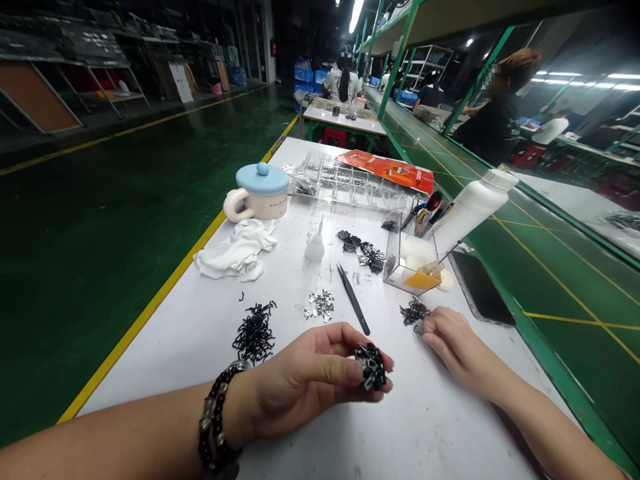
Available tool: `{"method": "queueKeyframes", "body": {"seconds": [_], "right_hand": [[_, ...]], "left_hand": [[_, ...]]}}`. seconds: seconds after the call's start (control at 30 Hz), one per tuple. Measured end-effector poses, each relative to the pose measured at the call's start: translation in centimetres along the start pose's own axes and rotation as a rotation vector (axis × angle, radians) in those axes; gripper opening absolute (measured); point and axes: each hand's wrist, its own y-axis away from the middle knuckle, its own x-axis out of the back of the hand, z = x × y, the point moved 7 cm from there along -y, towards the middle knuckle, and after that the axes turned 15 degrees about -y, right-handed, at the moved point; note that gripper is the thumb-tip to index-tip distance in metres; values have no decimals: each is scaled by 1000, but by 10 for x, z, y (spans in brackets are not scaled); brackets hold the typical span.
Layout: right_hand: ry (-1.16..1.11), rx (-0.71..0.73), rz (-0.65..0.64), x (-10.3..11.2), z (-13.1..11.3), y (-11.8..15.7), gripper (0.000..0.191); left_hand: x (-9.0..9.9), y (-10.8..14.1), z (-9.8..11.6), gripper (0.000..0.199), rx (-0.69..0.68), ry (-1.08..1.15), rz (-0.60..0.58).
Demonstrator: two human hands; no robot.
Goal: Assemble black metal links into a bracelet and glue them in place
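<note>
My left hand, with dark bead bracelets at its wrist, is closed round a clump of small black and silver parts. My right hand rests at the near edge of a small pile of black curved pieces. Its fingers are pressed together, and what they hold, if anything, is too small to make out. Black tweezers lie between the hands, farther up the table. Left of them is a scatter of small silver pieces. A larger pile of black curved pieces sits beyond my left wrist.
On the white table stand a lidded mug, a white cloth, a small bottle, a compartment tray, a clear box and a white bottle. A phone lies right. People sit farther off.
</note>
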Motion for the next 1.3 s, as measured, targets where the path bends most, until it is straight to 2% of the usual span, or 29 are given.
{"method": "queueKeyframes", "body": {"seconds": [0.1, 0.27, 0.37, 0.53, 0.8, 1.0, 1.17, 1.3], "right_hand": [[-51, 110, 81, 1, -32, -4, 16], [-275, 331, 147, -7, -107, -16, 13], [-344, 372, 138, -16, -130, -24, 13], [-340, 314, 68, -27, -129, -30, 11], [-296, 300, 91, -26, -131, -30, 10], [-329, 226, 195, -26, -124, -28, 12], [-338, 299, 283, -23, -124, -26, 10], [-342, 334, 301, -22, -127, -24, 13]], "left_hand": [[1, -1, 3, 22, -19, 14, 31], [0, -1, 5, 23, -35, 5, 49], [0, 0, 5, 26, -44, 26, 42], [2, -1, 4, 26, -49, 21, 51], [3, -2, 1, 23, -36, -34, 80], [5, -2, 3, 21, -67, -42, 109], [5, -1, 1, 22, -30, -5, 121], [4, -1, 2, 19, -48, -5, 116]]}}
